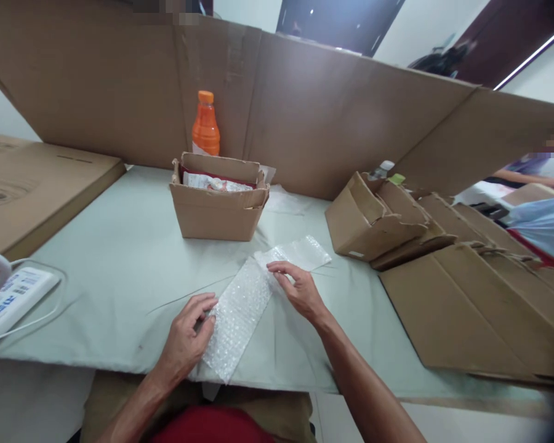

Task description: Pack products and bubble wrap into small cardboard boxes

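Note:
A strip of clear bubble wrap (242, 307) lies on the table in front of me, bent so that its far part angles off to the right. My left hand (189, 335) rests at the near left edge of the strip, fingers loosely curved and thumb apart from them. At the bend, my right hand (298, 289) has its fingertips and thumb close together on the bubble wrap, gripping it there. Beyond the strip stands an open cardboard box (219, 212) with printed packets inside.
An orange bottle (206, 126) stands behind the box, against a tall cardboard partition (314, 111). Several open cardboard boxes (373, 215) crowd the right side. On the left are a large flat carton (50, 184) and a white device with a cable (16, 301). Another person's arm (535, 178) shows at far right.

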Demonstrator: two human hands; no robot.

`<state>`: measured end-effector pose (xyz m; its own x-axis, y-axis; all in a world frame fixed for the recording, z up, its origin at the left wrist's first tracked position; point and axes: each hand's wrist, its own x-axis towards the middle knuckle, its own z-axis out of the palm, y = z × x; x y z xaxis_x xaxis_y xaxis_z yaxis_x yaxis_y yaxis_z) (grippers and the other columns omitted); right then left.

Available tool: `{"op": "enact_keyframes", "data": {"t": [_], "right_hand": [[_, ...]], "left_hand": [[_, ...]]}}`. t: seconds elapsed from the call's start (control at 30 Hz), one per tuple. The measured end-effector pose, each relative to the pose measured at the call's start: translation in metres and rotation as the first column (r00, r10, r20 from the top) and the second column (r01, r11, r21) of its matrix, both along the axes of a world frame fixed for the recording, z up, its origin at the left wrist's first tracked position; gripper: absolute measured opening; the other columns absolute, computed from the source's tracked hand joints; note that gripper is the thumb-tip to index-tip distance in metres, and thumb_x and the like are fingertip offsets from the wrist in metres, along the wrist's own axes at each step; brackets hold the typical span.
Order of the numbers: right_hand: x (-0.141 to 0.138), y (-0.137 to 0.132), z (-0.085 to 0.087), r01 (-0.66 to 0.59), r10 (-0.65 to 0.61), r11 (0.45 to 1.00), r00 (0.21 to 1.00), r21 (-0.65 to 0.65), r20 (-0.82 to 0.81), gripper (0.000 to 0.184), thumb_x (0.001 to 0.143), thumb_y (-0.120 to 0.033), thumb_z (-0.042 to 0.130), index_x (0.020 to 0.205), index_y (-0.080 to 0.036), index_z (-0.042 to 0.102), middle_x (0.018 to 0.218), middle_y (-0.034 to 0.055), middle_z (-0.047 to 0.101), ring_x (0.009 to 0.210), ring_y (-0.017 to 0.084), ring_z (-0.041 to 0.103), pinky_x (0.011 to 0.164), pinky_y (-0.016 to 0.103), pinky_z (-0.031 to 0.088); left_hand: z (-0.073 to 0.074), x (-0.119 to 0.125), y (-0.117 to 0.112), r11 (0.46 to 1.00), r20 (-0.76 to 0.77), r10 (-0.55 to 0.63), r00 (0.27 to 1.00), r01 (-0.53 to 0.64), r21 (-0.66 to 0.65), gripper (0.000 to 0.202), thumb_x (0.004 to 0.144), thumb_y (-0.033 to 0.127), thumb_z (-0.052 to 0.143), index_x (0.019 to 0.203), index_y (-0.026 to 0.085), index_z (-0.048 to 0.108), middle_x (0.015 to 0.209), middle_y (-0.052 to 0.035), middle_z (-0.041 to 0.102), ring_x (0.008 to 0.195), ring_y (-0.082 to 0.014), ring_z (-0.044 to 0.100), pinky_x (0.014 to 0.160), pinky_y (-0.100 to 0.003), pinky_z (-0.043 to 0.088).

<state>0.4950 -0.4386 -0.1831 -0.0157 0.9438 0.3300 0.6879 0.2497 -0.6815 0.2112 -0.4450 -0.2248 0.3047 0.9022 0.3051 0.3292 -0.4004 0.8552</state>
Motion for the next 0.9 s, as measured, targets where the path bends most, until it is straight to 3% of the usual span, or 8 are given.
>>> {"op": "enact_keyframes", "data": {"t": [0.1,0.27,0.37,0.47,0.57,0.63,0.77,0.9], "right_hand": [[-0.005,-0.011,0.008,-0.115,0.114,0.993,0.993,-0.032,-0.017,0.018,0.094,-0.025,0.055,0.101,-0.025,0.072,0.107,0.0042,0.076,0.103,0.021,0.071,0.096,0.039,0.053],[0.005,-0.013,-0.013,0.081,-0.082,0.997,0.972,0.012,0.221,0.046,0.082,-0.034,0.071,0.126,-0.023,0.064,0.136,0.0133,0.064,0.127,0.032,0.058,0.104,0.052,0.046],[0.017,-0.001,-0.023,0.147,-0.143,0.989,0.966,-0.003,0.218,0.023,0.087,-0.027,0.062,0.107,-0.022,0.072,0.117,0.0109,0.074,0.111,0.029,0.067,0.098,0.052,0.050],[0.022,0.007,-0.011,0.168,-0.174,0.985,0.972,0.049,0.161,0.021,0.093,-0.024,0.052,0.097,-0.023,0.072,0.107,0.0084,0.077,0.105,0.025,0.070,0.096,0.047,0.051],[0.015,0.003,0.010,0.049,-0.062,0.994,0.989,0.096,0.136,0.018,0.095,-0.025,0.054,0.100,-0.024,0.071,0.112,0.0070,0.076,0.109,0.024,0.069,0.098,0.044,0.049],[0.004,-0.005,0.018,-0.060,0.053,0.997,0.988,0.047,0.147,0.014,0.094,-0.025,0.058,0.099,-0.025,0.071,0.108,0.0055,0.077,0.104,0.023,0.070,0.097,0.043,0.050],[-0.020,-0.023,0.011,-0.131,0.142,0.986,0.983,-0.100,0.114,0.015,0.094,-0.027,0.060,0.103,-0.024,0.072,0.108,0.0056,0.077,0.101,0.023,0.071,0.095,0.042,0.052],[-0.032,-0.032,0.002,-0.115,0.124,0.979,0.991,-0.169,0.043,0.023,0.093,-0.037,0.062,0.108,-0.022,0.072,0.115,0.0080,0.075,0.107,0.024,0.070,0.092,0.039,0.055]], "left_hand": [[-0.001,0.000,0.000,1.000,-0.001,0.009,1.000,-0.009,-0.018,0.025,0.089,0.021,0.054,0.106,0.020,0.071,0.119,-0.0110,0.070,0.100,-0.0215,0.069,0.075,-0.030,0.058],[-0.002,-0.001,0.000,1.000,0.010,-0.004,1.000,0.004,0.005,0.023,0.089,0.021,0.054,0.105,0.020,0.071,0.117,-0.0110,0.070,0.097,-0.0209,0.070,0.073,-0.030,0.058],[-0.002,-0.001,0.001,1.000,0.006,-0.007,1.000,0.006,0.019,0.023,0.089,0.021,0.054,0.105,0.019,0.071,0.117,-0.0110,0.070,0.095,-0.0199,0.070,0.072,-0.029,0.057],[-0.002,0.000,0.001,1.000,-0.007,-0.004,1.000,0.004,0.025,0.023,0.090,0.021,0.053,0.106,0.019,0.070,0.117,-0.0110,0.070,0.095,-0.0193,0.070,0.073,-0.028,0.058],[-0.002,0.000,0.001,0.999,-0.005,0.000,1.000,0.000,0.036,0.023,0.091,0.020,0.053,0.107,0.019,0.070,0.117,-0.0115,0.070,0.099,-0.0202,0.070,0.074,-0.029,0.058],[-0.002,0.000,0.001,0.999,0.002,-0.004,1.000,0.004,0.042,0.023,0.091,0.019,0.053,0.107,0.019,0.070,0.117,-0.0115,0.070,0.102,-0.0208,0.069,0.074,-0.029,0.058],[-0.001,0.000,0.000,0.999,-0.015,-0.011,1.000,0.012,0.036,0.024,0.091,0.019,0.053,0.108,0.019,0.069,0.117,-0.0112,0.070,0.099,-0.0201,0.070,0.070,-0.027,0.058],[0.000,0.000,0.001,0.999,-0.018,-0.012,1.000,0.012,0.030,0.024,0.091,0.019,0.053,0.109,0.019,0.069,0.118,-0.0109,0.069,0.097,-0.0188,0.069,0.070,-0.027,0.057]]}}
